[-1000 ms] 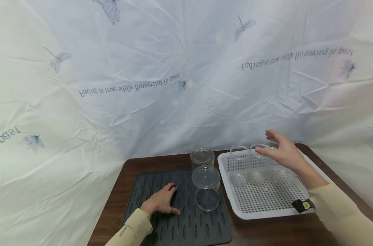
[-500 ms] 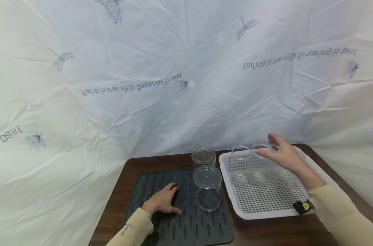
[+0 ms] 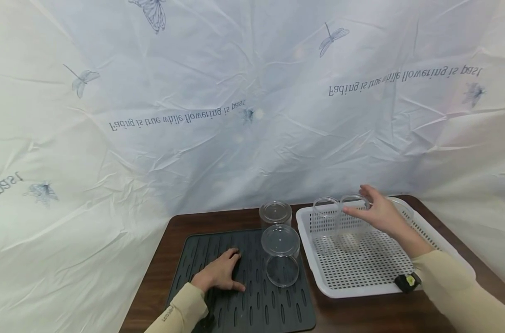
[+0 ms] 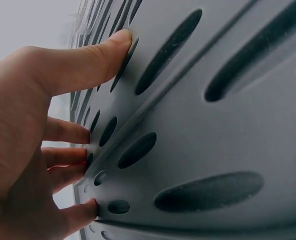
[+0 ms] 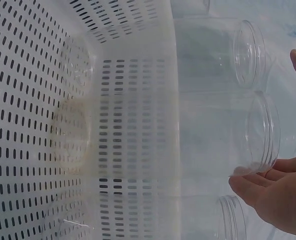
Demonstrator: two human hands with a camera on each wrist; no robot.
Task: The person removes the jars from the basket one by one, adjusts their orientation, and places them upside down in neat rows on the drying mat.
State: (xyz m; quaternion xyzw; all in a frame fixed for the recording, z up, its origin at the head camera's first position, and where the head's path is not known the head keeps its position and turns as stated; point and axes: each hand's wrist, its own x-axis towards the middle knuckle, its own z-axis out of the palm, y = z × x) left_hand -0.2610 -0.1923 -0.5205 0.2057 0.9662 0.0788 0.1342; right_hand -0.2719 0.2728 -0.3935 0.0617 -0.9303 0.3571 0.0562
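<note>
The left hand (image 3: 221, 273) is loose and grasps nothing, its fingers spread apart and its fingertips at the grey slotted mat (image 3: 244, 307). The right hand (image 3: 381, 212) is at the rim of the clear middle jar (image 5: 213, 135) in the white basket (image 3: 362, 292): in the right wrist view its fingers curve beside the rim, seemingly touching it, while the thumb stands apart, so the hand has no grip on the jar. The left jar (image 5: 208, 52) and right jar (image 5: 203, 215) flank it, and all three rise above the basket's wall. On the right side of the mat stand a near jar (image 3: 280, 254) and, just behind it, a far jar (image 3: 275, 212). Mat and basket lie side by side on the brown table (image 3: 146, 298), before a pale printed cloth (image 3: 194, 171)
</note>
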